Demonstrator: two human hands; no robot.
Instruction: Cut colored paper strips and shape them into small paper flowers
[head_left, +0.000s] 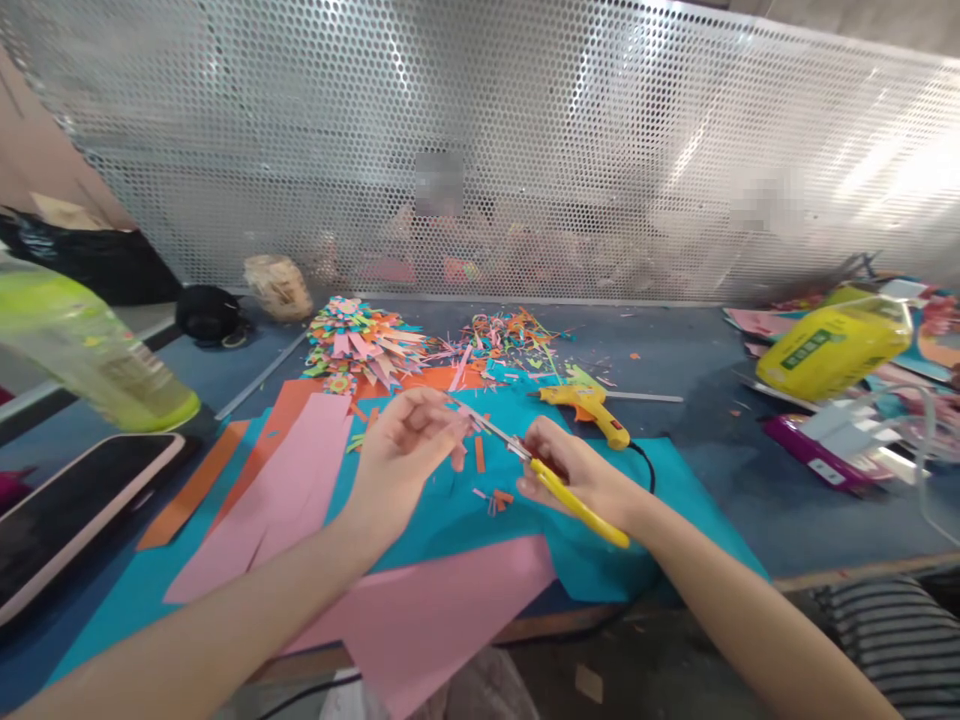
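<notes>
My right hand (574,465) grips a pair of scissors (577,503) with yellow handles. Their metal blades point up and left, to the fingers of my left hand (405,445). Thumb and fingers of that hand are pinched together on a small pink paper piece (472,418), partly hidden, close to the blades. Both hands are above a large blue paper sheet (442,520). Small cut orange and pink scraps (495,500) lie on it. A yellow glue gun (589,402) rests just beyond my right hand.
Behind my left hand stands a pile of colourful fringed paper pieces (360,345), beside loose shreds (510,335). Pink strips (277,490), a pink sheet (442,610), a phone (82,510) and a green bottle (97,350) are nearer. Right: a yellow pack (832,345). A perforated metal panel (525,120) closes the back.
</notes>
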